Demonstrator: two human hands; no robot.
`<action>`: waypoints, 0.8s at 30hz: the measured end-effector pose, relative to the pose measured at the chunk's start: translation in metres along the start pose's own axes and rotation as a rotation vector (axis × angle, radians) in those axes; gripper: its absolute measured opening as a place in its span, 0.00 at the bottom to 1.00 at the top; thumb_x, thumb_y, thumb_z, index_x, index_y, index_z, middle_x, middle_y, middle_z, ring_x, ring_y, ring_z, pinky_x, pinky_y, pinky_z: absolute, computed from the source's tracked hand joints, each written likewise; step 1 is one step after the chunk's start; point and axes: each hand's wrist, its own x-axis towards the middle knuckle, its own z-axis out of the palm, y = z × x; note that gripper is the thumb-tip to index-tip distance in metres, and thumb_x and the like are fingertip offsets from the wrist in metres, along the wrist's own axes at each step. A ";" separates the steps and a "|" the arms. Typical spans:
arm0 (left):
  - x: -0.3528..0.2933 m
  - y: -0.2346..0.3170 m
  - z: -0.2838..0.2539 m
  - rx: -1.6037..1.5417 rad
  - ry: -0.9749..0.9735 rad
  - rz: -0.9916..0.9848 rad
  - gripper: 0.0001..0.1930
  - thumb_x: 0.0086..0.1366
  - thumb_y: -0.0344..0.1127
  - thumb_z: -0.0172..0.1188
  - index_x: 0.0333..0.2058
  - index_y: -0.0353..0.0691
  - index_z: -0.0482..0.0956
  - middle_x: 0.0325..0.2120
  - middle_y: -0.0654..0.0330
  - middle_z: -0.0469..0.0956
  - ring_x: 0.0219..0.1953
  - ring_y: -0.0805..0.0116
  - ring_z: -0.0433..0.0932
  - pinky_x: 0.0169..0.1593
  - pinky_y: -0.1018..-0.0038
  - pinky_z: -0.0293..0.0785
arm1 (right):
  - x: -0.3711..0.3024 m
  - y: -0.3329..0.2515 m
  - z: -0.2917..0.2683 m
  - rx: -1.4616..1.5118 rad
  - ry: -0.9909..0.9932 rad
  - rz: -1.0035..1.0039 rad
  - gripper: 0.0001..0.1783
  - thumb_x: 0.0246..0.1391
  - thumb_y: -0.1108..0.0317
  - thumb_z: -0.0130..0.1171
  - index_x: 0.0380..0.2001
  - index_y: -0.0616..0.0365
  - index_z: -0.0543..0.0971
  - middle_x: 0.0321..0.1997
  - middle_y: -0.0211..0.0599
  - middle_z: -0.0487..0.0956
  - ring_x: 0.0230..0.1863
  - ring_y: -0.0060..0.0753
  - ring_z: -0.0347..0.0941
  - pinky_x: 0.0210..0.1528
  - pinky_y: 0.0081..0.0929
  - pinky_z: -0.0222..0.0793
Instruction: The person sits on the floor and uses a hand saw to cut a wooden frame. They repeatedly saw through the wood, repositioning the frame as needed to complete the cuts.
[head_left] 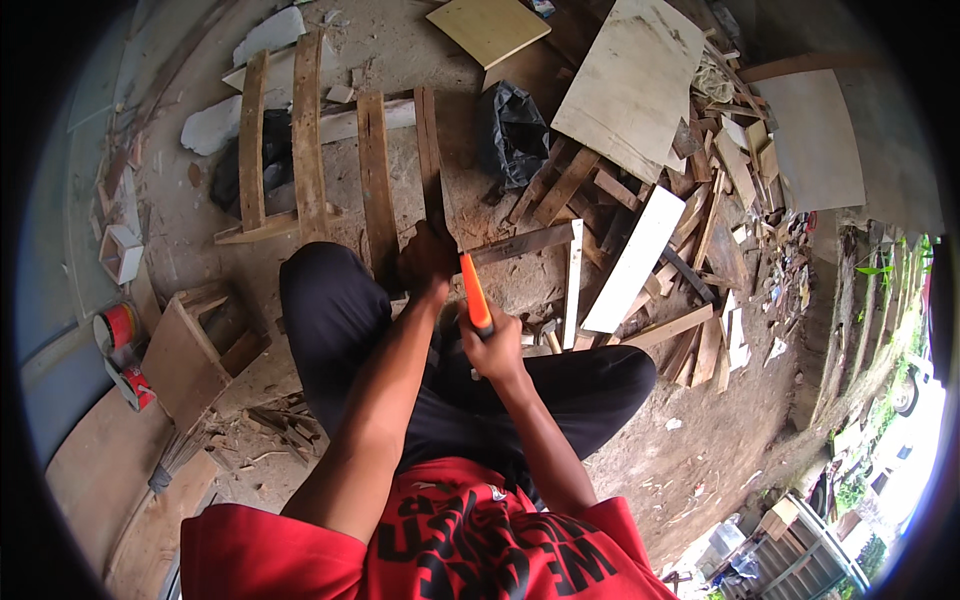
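Observation:
Between my bent knees, a tool with an orange shaft (473, 285) and a dark grip points away from me. My right hand (491, 343) is wrapped round its grip. The far end of the tool comes close to my left hand, and I cannot make out its head. My left hand (426, 257) is closed at the near end of a narrow brown wooden slat (428, 150). Left of it lies another worn slat (376, 180). A long dark flat strip (525, 243) runs rightward from beside the tool; its kind is unclear.
Two joined slats (307, 130) lie farther left. A black plastic bag (515, 135) and a large pale board (630, 85) lie ahead. Scrap wood (725, 250) and a white board (636, 260) are heaped right. A wooden box (185, 345) and red tins (118, 328) stand left.

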 end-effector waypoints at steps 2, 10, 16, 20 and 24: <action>-0.001 0.004 0.000 0.001 0.004 0.014 0.30 0.75 0.57 0.35 0.37 0.38 0.80 0.28 0.41 0.83 0.34 0.41 0.84 0.39 0.51 0.79 | 0.000 0.000 -0.001 -0.001 -0.001 0.069 0.16 0.61 0.65 0.62 0.24 0.64 0.75 0.13 0.38 0.67 0.17 0.19 0.59 0.20 0.31 0.61; 0.010 -0.007 0.019 0.027 0.129 0.032 0.30 0.74 0.57 0.38 0.31 0.39 0.80 0.26 0.43 0.83 0.30 0.43 0.84 0.34 0.53 0.79 | -0.177 -0.022 -0.091 -0.134 -0.082 0.132 0.13 0.59 0.70 0.62 0.21 0.60 0.73 0.14 0.39 0.69 0.12 0.36 0.66 0.19 0.31 0.61; 0.004 -0.009 0.020 0.076 0.167 0.050 0.28 0.74 0.56 0.39 0.30 0.41 0.80 0.21 0.47 0.82 0.26 0.45 0.84 0.32 0.54 0.79 | -0.152 -0.049 -0.082 -0.100 -0.055 0.204 0.13 0.57 0.72 0.62 0.20 0.60 0.72 0.14 0.41 0.68 0.13 0.47 0.65 0.19 0.33 0.60; 0.000 -0.008 0.008 0.025 0.084 0.002 0.29 0.75 0.56 0.36 0.34 0.40 0.81 0.27 0.43 0.83 0.33 0.43 0.84 0.39 0.52 0.78 | -0.020 -0.001 -0.016 -0.063 -0.020 0.016 0.15 0.60 0.66 0.62 0.22 0.63 0.74 0.14 0.42 0.68 0.15 0.23 0.62 0.20 0.32 0.62; 0.000 0.002 -0.011 -0.015 -0.037 -0.064 0.32 0.75 0.58 0.34 0.38 0.37 0.81 0.30 0.40 0.83 0.38 0.41 0.84 0.43 0.51 0.78 | -0.008 0.008 -0.013 -0.049 -0.081 0.085 0.08 0.53 0.69 0.64 0.32 0.64 0.80 0.25 0.56 0.79 0.31 0.56 0.82 0.30 0.38 0.74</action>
